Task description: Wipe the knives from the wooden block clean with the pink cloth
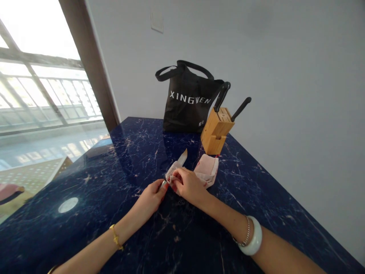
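- Left hand (pixel 155 196) grips the knife (pixel 182 157) by its handle (pixel 164 183), above the blue table (pixel 137 144).
- Right hand (pixel 189 185) pinches pink cloth (pixel 173 167) round the blade (pixel 181 158), tip pointing away.
- Farther: wooden knife block (pixel 215 135), then black bag (pixel 184 110).

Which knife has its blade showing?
The knife poking past the pink cloth. The other two stand in the wooden block, showing only black handles.

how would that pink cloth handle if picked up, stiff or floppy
The pink cloth is probably floppy: it bunches where the right hand pinches it at the knife. It's likely light, looking like thin fabric. It seems unlikely to roll, with its loose part lying folded on the table.
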`<act>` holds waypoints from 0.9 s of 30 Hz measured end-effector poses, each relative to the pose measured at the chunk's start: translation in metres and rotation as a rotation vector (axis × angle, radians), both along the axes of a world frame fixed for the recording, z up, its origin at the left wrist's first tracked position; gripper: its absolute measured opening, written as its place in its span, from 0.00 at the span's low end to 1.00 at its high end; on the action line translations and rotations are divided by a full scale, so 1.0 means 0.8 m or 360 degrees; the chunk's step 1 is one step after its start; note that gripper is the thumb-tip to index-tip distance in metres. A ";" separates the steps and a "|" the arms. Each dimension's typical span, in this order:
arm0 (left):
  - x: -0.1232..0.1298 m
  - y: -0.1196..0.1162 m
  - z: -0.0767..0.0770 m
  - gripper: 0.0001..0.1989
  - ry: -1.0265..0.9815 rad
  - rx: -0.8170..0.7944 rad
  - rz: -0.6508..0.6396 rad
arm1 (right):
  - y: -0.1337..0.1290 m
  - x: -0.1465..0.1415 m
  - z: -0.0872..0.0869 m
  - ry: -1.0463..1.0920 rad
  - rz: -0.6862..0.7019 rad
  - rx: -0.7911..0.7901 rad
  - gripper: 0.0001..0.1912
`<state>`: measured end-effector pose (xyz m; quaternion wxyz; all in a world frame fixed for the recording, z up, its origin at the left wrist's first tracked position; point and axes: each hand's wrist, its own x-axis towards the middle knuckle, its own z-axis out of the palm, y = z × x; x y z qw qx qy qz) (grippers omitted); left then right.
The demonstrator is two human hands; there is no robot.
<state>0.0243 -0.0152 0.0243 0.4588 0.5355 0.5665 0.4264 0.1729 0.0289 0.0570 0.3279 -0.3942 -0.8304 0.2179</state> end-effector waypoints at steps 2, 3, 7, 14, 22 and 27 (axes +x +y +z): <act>0.000 0.000 -0.002 0.20 0.0019 0.0039 -0.0014 | 0.002 0.004 -0.001 -0.0001 0.0011 -0.0086 0.03; 0.001 0.000 -0.004 0.20 0.0032 0.0057 -0.0012 | 0.003 0.006 -0.002 0.0005 0.0002 -0.0126 0.03; 0.003 0.002 -0.009 0.19 0.0051 0.0105 0.0004 | 0.005 0.001 -0.003 0.0051 -0.0049 -0.0058 0.03; 0.005 -0.001 -0.004 0.19 0.0135 0.0134 -0.0044 | 0.003 -0.001 -0.001 -0.0020 0.0085 0.0107 0.04; 0.005 -0.006 0.009 0.18 0.0264 0.0142 -0.0071 | 0.000 -0.004 -0.001 0.0037 0.0149 0.0174 0.05; 0.004 -0.005 0.003 0.20 0.0269 0.0074 -0.0112 | 0.024 0.011 -0.005 0.0018 0.0022 0.0144 0.05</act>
